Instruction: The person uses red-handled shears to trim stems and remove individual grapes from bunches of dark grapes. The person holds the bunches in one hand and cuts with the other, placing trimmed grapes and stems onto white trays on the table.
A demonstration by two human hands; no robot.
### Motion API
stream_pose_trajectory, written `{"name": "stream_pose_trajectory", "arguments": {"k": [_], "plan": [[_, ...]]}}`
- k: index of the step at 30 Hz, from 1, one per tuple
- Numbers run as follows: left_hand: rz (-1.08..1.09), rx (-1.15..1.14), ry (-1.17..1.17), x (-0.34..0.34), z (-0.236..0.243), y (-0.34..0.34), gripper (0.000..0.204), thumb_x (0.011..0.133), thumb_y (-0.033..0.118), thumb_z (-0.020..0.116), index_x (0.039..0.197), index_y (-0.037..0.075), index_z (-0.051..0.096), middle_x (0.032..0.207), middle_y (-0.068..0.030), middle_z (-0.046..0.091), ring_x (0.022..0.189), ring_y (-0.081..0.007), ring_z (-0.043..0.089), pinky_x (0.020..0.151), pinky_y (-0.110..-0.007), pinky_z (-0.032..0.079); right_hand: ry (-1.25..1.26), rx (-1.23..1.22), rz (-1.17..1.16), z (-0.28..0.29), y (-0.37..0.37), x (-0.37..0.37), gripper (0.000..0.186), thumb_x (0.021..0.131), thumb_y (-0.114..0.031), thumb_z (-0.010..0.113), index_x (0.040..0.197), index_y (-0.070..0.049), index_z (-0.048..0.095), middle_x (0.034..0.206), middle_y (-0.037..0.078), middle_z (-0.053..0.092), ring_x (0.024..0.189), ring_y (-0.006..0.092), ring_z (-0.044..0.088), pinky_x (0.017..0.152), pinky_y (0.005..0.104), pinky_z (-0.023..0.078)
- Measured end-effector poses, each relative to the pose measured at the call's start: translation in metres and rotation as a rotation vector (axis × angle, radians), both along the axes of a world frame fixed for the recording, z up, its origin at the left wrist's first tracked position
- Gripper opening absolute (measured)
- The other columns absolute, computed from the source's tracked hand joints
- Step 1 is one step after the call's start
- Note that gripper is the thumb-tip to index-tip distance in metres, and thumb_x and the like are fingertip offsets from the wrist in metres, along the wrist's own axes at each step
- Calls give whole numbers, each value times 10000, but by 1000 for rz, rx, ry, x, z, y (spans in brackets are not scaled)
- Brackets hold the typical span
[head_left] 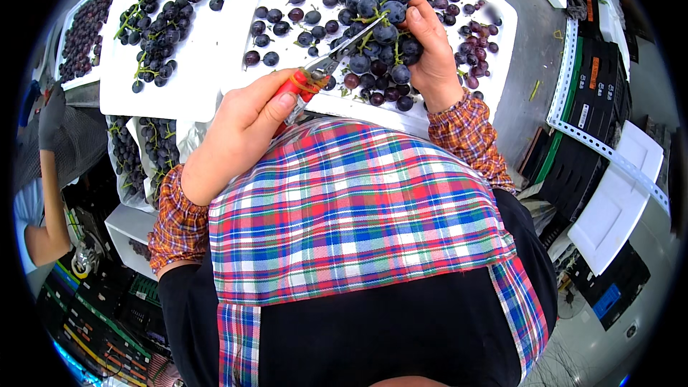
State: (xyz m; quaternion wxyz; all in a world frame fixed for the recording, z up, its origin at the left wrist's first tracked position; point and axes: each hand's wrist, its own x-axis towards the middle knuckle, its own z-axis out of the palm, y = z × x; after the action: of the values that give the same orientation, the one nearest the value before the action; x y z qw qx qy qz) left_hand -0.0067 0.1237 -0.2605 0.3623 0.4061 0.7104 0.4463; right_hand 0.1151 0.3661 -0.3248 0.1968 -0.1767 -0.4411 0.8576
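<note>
My left hand (247,115) is closed round the red handles of a pair of scissors (299,84). Their metal blades point up and to the right, with the tips in among the dark grapes. My right hand (433,50) holds that bunch of grapes (383,36) from its right side, fingers partly hidden behind the fruit. Green stems show between the berries. Beneath the bunch lies a white foam tray (494,93) with many loose dark and reddish grapes spread over it.
Left of it, a white board (193,72) bears several bunches. A tray of small grapes (82,36) is at the far left, above a crate of bunches (132,158). Black crates (595,93) and a white lid (623,201) are at right. A co-worker's gloved hand (51,115) is at left.
</note>
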Motion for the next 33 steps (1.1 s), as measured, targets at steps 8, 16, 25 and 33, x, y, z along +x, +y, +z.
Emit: {"name": "stream_pose_trajectory", "arguments": {"k": [8,16,25,33], "plan": [[-22,-62,70,0,9,1,342,979,188,485,1242,-22,551,840,-64,656,644,-102,554,591,-242,448,22,34,-2,-2,1,1,465,925,-222,586,1311,-8,439,1181,103,593,1060,177,603,900,329,519],[-9,111,291,2,1,-1,272,902,95,587,1156,-3,599,821,-173,644,697,-290,650,621,-320,499,28,36,10,2,-1,0,475,932,-233,576,1319,0,430,1183,110,591,1064,186,601,899,332,521],[-172,7,180,-8,12,-9,306,943,167,531,1185,-9,593,847,-158,663,700,-224,643,648,-299,492,-31,-339,-28,8,5,-2,337,966,-246,489,1203,-14,549,1155,139,610,1040,248,618,887,408,540],[7,-72,158,-12,14,-13,307,937,169,555,1182,-12,597,836,-168,663,697,-224,648,653,-301,497,-115,-402,-40,12,6,-1,296,935,-192,546,1150,12,554,1105,184,625,984,272,648,823,401,578]]}}
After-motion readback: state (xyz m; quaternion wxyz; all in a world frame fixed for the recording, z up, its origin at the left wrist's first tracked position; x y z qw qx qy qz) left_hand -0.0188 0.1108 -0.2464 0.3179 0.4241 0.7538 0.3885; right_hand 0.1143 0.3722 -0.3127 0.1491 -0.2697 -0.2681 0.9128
